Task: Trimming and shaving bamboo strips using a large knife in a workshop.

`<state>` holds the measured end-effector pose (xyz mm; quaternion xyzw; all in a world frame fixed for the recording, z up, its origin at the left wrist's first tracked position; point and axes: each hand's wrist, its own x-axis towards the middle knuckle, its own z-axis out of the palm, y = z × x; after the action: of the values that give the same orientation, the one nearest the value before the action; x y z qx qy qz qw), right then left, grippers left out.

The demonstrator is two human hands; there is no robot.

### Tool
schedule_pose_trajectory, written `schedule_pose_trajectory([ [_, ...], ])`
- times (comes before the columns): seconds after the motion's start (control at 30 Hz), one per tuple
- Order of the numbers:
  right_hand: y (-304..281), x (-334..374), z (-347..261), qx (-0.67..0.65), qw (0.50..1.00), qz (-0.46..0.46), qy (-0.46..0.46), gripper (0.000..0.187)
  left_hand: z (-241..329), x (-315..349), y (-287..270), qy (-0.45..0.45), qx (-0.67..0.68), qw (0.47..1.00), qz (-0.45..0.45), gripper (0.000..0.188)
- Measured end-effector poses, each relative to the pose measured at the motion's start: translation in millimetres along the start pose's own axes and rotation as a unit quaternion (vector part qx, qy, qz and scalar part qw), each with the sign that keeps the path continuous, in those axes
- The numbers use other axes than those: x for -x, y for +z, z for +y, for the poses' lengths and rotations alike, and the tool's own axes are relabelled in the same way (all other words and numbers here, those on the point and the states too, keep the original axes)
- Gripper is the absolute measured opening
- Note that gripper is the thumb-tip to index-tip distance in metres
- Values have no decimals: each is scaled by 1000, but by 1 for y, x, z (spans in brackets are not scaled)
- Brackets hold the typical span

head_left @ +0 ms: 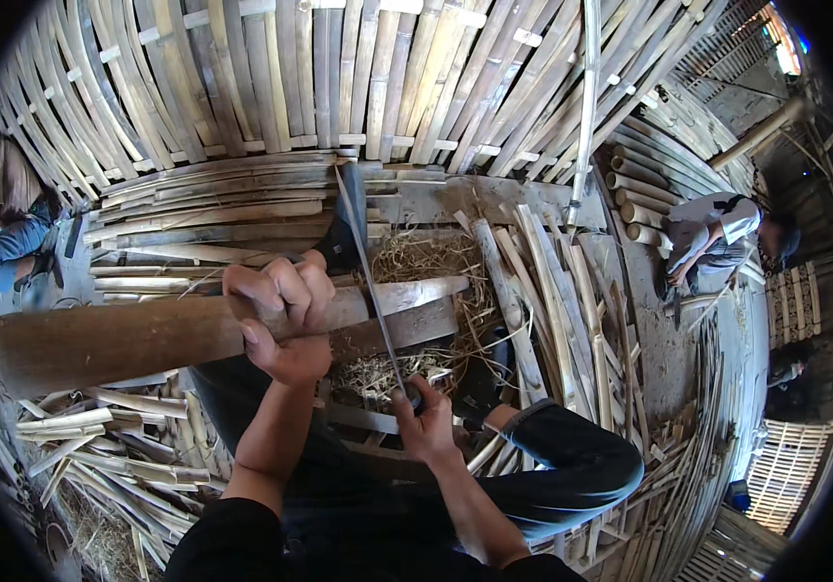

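My left hand (290,306) is wrapped round a wide, brown length of split bamboo (111,341), which reaches from the far left to a pale, narrowed end in the middle. In my right hand (424,425) is the handle of a long-bladed knife (384,337). Its thin blade points away from me and crosses the bamboo a little right of my left hand; whether the edge bites in, I cannot tell. Just under the pale end lies a flat piece of wood or bamboo (416,330), partly hidden.
Curly shavings (426,257) cover the ground between my legs. Split bamboo strips lie in piles to the right (571,301), behind (212,209) and lower left (125,441). A slatted bamboo wall (339,87) stands ahead. One person (712,238) sits right, another (14,213) left.
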<state>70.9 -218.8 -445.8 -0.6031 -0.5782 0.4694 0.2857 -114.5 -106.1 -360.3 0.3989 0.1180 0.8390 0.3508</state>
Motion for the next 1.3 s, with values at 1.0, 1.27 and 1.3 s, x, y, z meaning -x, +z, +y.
schedule_pose_trajectory([
  [1.0, 11, -19, 67, -100, 988, 34, 115, 39, 21, 16, 18, -63, 58, 981, -173, 21],
  [1.27, 30, -31, 68, 7, 992, 121, 35, 23, 15, 12, -9, -36, 36, 990, -131, 16],
  [1.3, 25, -41, 80, 21, 992, 106, 60, 21, 19, 11, -12, -45, 17, 992, -119, 20],
])
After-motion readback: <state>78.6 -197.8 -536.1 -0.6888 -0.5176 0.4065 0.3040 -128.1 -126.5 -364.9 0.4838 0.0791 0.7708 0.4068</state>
